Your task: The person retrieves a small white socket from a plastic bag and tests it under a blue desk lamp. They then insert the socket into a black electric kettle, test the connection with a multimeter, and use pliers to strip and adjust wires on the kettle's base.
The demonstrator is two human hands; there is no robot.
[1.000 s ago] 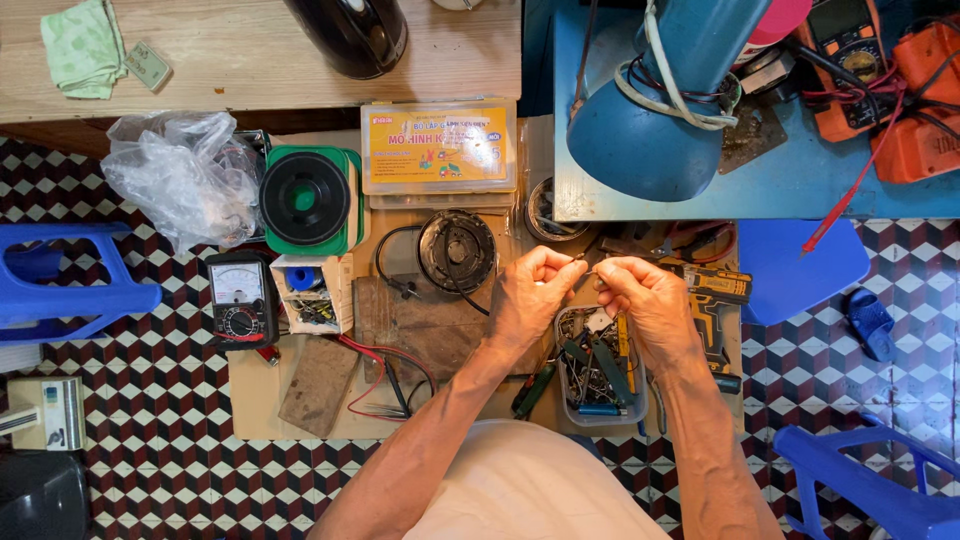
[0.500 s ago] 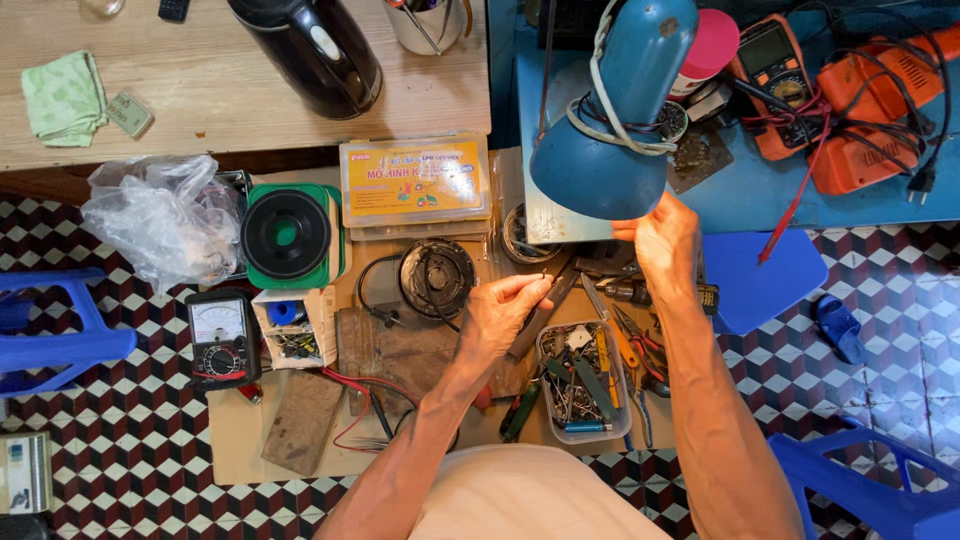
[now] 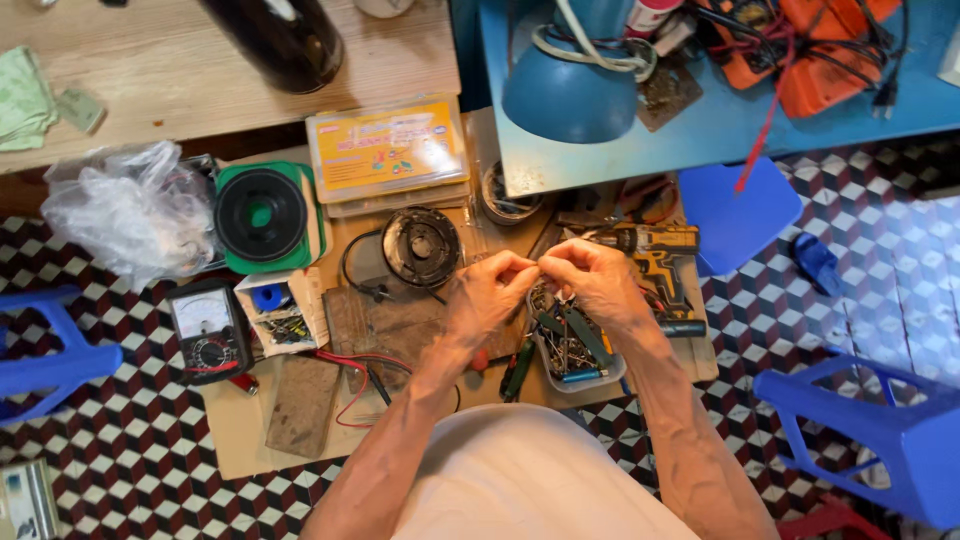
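- The left hand (image 3: 490, 295) and right hand (image 3: 592, 280) now meet fingertip to fingertip above the clear parts tray (image 3: 572, 345); half a second ago the right hand was raised toward the blue lamp (image 3: 570, 85).
- Both grips are pinched narrow on something small between the fingertips; what it is cannot be told.
- That small piece sits between the hands, just over the tray and near the black round speaker (image 3: 420, 245).
- Having come back together, the hands seem again engaged in fine two-handed work.
- The analog meter (image 3: 207, 332) lies untouched on the floor board, well left.
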